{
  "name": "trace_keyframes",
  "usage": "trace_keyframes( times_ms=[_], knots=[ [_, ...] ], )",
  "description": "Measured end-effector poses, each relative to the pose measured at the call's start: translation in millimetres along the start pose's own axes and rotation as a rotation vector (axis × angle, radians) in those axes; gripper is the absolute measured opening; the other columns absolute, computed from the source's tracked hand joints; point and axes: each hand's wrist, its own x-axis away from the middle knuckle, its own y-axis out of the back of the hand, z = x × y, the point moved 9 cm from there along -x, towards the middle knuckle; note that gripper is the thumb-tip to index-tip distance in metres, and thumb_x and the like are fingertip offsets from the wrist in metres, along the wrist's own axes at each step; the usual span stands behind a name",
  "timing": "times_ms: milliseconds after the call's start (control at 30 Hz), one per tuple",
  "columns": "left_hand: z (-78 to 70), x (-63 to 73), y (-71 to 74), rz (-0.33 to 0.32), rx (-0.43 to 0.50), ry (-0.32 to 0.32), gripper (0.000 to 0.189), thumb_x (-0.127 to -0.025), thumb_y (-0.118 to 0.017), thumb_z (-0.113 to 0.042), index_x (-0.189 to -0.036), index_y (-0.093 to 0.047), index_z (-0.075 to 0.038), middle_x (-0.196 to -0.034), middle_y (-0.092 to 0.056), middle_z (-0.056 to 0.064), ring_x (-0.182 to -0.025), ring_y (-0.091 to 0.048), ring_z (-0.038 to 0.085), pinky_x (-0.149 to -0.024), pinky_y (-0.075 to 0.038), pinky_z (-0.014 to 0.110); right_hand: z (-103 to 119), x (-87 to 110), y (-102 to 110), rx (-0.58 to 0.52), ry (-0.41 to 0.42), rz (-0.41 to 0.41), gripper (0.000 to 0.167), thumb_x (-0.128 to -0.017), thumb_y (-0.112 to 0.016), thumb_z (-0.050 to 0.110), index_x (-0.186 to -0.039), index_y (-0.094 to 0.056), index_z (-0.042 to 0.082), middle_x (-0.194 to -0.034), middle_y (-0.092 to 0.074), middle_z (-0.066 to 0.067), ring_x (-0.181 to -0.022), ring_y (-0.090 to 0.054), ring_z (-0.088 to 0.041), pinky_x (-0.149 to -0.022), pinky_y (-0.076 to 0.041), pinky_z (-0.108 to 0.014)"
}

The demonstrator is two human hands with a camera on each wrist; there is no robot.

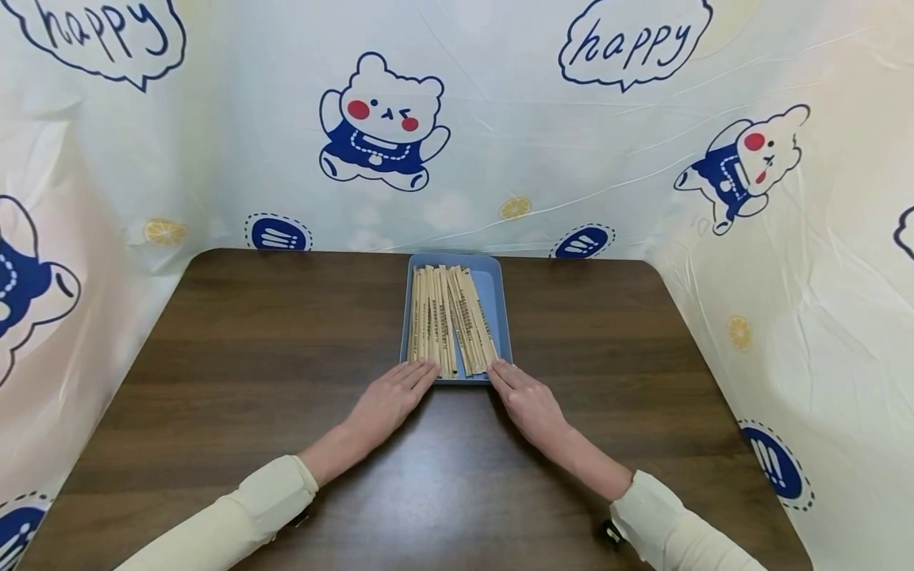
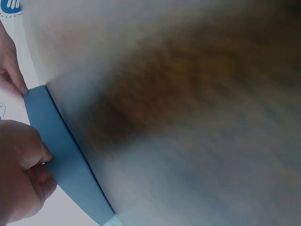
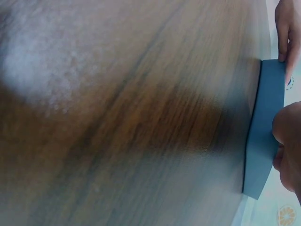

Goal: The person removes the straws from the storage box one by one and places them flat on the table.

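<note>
Blue tray at far edge of table, with long axis pointing away from the body, likewise sticks, fanned nearward; pinched at near corners by barely parted left hand and right hand

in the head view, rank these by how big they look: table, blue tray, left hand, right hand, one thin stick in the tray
1. table
2. blue tray
3. left hand and right hand, which look about alike, so not ranked apart
4. one thin stick
</note>
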Motion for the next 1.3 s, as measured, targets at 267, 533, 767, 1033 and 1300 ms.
trace_keyframes(
  times_ms=[267, 533, 767, 1033, 1300],
  knots=[
    [4.1, 5.0, 0.7, 0.040, -0.018, -0.049, 0.055, -0.087, -0.069, 0.009, -0.140, -0.054, 0.004, -0.141, -0.055, 0.020, -0.129, -0.053, 0.031, -0.107, -0.045, 0.043, 0.6, -1.4, -1.3, 0.017, -0.003, 0.004, 0.038, -0.087, -0.068, -0.006, -0.125, -0.067, -0.005, -0.127, -0.065, -0.019, -0.118, -0.062, -0.027, -0.096, -0.053, -0.040],
    [5.5, 5.5, -0.7, 0.065, -0.052, -0.093, 0.054, -0.088, -0.069, 0.008, -0.139, -0.054, 0.005, -0.140, -0.055, 0.019, -0.129, -0.054, 0.030, -0.108, -0.044, 0.041, 0.9, -4.1, -1.4, 0.013, -0.016, 0.013, 0.035, -0.089, -0.070, -0.003, -0.124, -0.068, -0.003, -0.126, -0.066, -0.017, -0.117, -0.063, -0.026, -0.095, -0.054, -0.039],
    [4.8, 5.5, 1.2, 0.031, -0.043, -0.103, 0.051, -0.087, -0.069, 0.009, -0.136, -0.056, 0.007, -0.136, -0.058, 0.021, -0.125, -0.057, 0.030, -0.105, -0.047, 0.041, -13.8, -19.4, 10.8, -0.218, -0.144, -0.031, 0.023, -0.091, -0.070, 0.006, -0.114, -0.073, -0.001, -0.115, -0.071, -0.014, -0.105, -0.069, -0.023, -0.080, -0.060, -0.040],
    [6.8, 4.6, 2.7, 0.032, -0.047, -0.098, 0.051, -0.087, -0.069, 0.010, -0.136, -0.056, 0.006, -0.137, -0.057, 0.021, -0.125, -0.057, 0.031, -0.105, -0.046, 0.041, -56.5, -47.5, -2.2, -0.761, -0.603, 0.092, 0.032, -0.096, -0.066, 0.006, -0.126, -0.066, -0.005, -0.111, -0.071, -0.017, -0.096, -0.070, -0.024, -0.080, -0.060, -0.038],
    [4.9, 2.6, -2.4, 0.025, -0.045, -0.111, 0.053, -0.086, -0.069, 0.010, -0.136, -0.055, 0.007, -0.136, -0.057, 0.022, -0.124, -0.058, 0.031, -0.104, -0.047, 0.041, -85.4, -74.7, -22.8, -0.664, -0.698, 0.194, 0.041, -0.094, -0.065, 0.002, -0.134, -0.059, -0.005, -0.120, -0.067, -0.023, -0.103, -0.069, -0.030, -0.085, -0.059, -0.041]
  ],
)
